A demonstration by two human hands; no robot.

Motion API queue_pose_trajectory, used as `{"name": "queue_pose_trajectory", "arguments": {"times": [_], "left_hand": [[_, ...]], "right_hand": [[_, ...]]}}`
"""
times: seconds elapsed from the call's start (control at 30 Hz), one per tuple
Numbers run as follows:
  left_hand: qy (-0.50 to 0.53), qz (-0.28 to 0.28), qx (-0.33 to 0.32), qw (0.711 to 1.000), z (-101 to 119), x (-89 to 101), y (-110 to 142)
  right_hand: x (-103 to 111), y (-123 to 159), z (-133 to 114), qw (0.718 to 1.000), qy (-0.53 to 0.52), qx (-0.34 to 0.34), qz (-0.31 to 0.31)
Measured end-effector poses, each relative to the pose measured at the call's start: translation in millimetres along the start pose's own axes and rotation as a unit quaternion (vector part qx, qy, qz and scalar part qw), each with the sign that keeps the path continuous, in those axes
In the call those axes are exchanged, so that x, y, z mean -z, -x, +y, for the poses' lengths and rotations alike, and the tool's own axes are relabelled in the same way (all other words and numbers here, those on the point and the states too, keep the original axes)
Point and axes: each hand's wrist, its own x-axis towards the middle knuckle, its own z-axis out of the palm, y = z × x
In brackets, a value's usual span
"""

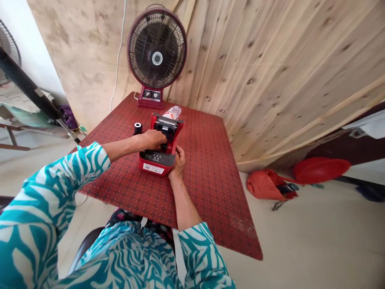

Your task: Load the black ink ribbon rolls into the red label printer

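A small red and black label printer [156, 160] stands on the table with its lid [167, 125] raised, showing the black inside. My left hand [153, 139] reaches into the opening from the left. Its fingers are curled down inside, and whatever they hold is hidden. Against the printer's right side rests my right hand [178, 162], fingers bent around the casing and gripping it. Just left of the printer, a black roll with a white core [137, 128] stands beyond my left wrist. Behind the lid lies a clear plastic bottle [172, 113], partly covered.
The red patterned table [204, 172] meets a wooden plank wall [246, 72]. A maroon fan [157, 58] stands at its far edge, with a white cable [118, 60] hanging nearby. On the floor to the right are an orange bag [264, 184] and a red basin [321, 169].
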Motion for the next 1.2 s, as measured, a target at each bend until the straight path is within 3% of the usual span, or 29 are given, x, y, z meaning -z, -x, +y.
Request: {"name": "queue_pose_trajectory", "arguments": {"times": [0.17,0.37,0.47,0.6,0.73,0.87,0.97,1.03,1.2], "left_hand": [[-0.027,-0.004,0.008,1.000,13,0.9,-3],[-0.085,-0.026,0.027,0.996,30,22.1,4],[-0.088,-0.023,0.029,0.995,37,32.6,13],[-0.065,0.018,-0.016,0.998,36,51.9,37],[0.091,0.072,0.009,0.993,-2,72.3,70],[0.244,0.189,0.083,0.947,-65,74.9,89],[0.310,0.237,0.110,0.914,-105,62.8,90],[0.314,0.247,0.120,0.909,-122,49.7,87],[0.266,0.226,0.218,0.911,-143,11.5,71]], "right_hand": [[-2,-1,0,1.000,-0.010,0.004,0.005],[-3,-1,-1,1.000,-0.014,0.007,0.003],[-3,-1,-2,1.000,-0.015,0.006,0.005],[-1,0,-3,1.000,-0.012,0.001,0.000],[0,1,-3,1.000,-0.009,-0.002,0.000],[-1,-1,0,0.999,-0.024,-0.013,0.028],[-2,-2,1,0.999,-0.028,-0.016,0.040],[-1,-1,0,0.999,-0.023,-0.011,0.037],[0,1,-3,0.999,-0.014,-0.012,0.036]]}}
